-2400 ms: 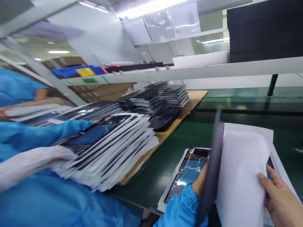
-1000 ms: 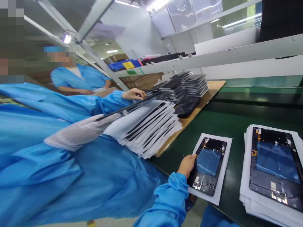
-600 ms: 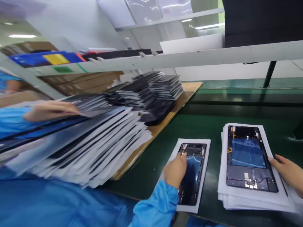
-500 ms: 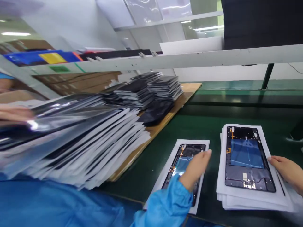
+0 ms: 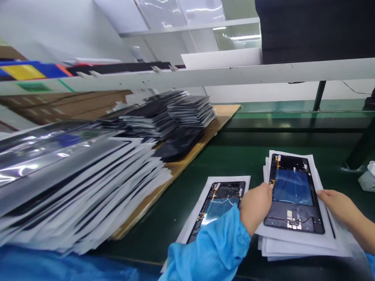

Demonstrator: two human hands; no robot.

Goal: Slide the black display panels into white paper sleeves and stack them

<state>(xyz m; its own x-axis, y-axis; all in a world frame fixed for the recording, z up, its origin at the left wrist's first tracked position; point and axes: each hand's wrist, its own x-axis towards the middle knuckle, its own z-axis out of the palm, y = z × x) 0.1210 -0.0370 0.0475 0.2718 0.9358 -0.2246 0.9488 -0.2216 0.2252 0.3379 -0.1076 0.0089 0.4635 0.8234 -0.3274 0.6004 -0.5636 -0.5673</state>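
A black tablet frame with a blue film (image 5: 293,195) lies on top of a small stack of white sheets (image 5: 295,242) on the green belt. My left hand (image 5: 255,207) grips the left edge of that frame and stack. At the stack's right edge rests my right hand (image 5: 336,205), fingers on the paper. A second tablet frame on a single white sheet (image 5: 218,201) lies just to the left, partly under my blue left sleeve.
A big slanted pile of panels and white sheets (image 5: 73,187) fills the left, on a wooden board (image 5: 187,160). Behind it stand stacks of dark panels (image 5: 172,113). A white shelf rail (image 5: 205,76) crosses overhead. A white object (image 5: 368,179) sits at the far right.
My left hand left the single tablet frame and moved right onto the stack's left edge. My right hand came back to the stack's right edge. The neighbour's arms are out of view.
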